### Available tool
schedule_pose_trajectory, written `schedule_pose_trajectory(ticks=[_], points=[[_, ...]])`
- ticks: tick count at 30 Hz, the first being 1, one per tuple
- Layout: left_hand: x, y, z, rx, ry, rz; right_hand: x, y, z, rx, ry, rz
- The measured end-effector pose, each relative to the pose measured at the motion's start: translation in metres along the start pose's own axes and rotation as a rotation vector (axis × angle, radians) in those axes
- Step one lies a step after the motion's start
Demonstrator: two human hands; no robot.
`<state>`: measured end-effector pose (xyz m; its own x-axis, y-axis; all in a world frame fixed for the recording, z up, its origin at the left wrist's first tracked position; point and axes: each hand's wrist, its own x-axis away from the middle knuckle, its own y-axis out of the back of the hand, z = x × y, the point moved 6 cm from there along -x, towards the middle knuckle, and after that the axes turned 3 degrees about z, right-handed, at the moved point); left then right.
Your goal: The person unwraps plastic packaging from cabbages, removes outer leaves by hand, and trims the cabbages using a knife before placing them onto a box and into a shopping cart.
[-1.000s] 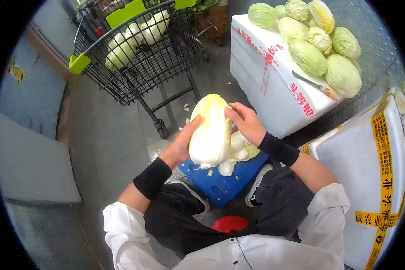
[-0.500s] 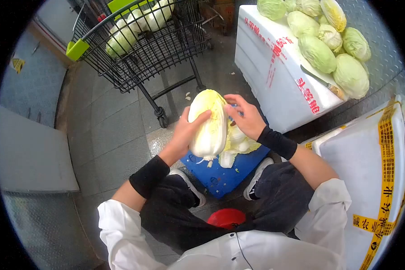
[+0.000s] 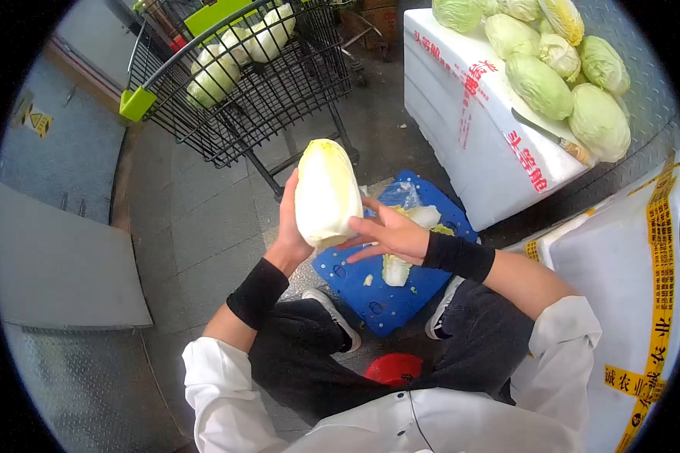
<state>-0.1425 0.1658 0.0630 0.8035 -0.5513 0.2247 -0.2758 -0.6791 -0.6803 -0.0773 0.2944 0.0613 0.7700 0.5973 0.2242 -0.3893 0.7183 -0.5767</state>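
Observation:
A pale napa cabbage [image 3: 326,192] with a yellowish top is held up over the floor, tilted slightly, its white base towards me. My left hand [image 3: 289,226] is closed around its left side, with most of the fingers hidden behind it. At the lower right of the cabbage is my right hand [image 3: 389,232], its fingers spread and its thumb against the base. Below the hands, a blue board [image 3: 355,291] lies on the floor between my shoes, with loose cabbage leaves [image 3: 397,270] and small scraps on it.
A black shopping cart [image 3: 257,106] holding several cabbages [image 3: 213,83] stands ahead on the left. On a white foam box [image 3: 449,106] at right, several green cabbages [image 3: 540,84] sit beside a knife [image 3: 551,140]. Another white box [image 3: 612,264] with yellow tape stands nearer. A red object [image 3: 393,368] is below me.
The napa cabbage has moved up and left, away from the board. My right hand has slid from its upper right side down to its base, fingers now spread. More of the board shows.

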Motion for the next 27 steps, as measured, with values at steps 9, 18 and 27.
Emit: schedule_pose_trajectory(ticks=[9,18,27], points=[[0.013,-0.004,-0.028,-0.218,-0.064,-0.007,0.009,0.009,0.030,1.029,0.503,-0.332],[0.016,-0.004,-0.030,0.074,-0.048,0.093,0.025,-0.008,0.039,1.020,0.569,-0.452],[0.010,-0.001,-0.030,-0.407,-0.106,0.158,0.016,0.009,0.022,0.686,0.299,-0.268]])
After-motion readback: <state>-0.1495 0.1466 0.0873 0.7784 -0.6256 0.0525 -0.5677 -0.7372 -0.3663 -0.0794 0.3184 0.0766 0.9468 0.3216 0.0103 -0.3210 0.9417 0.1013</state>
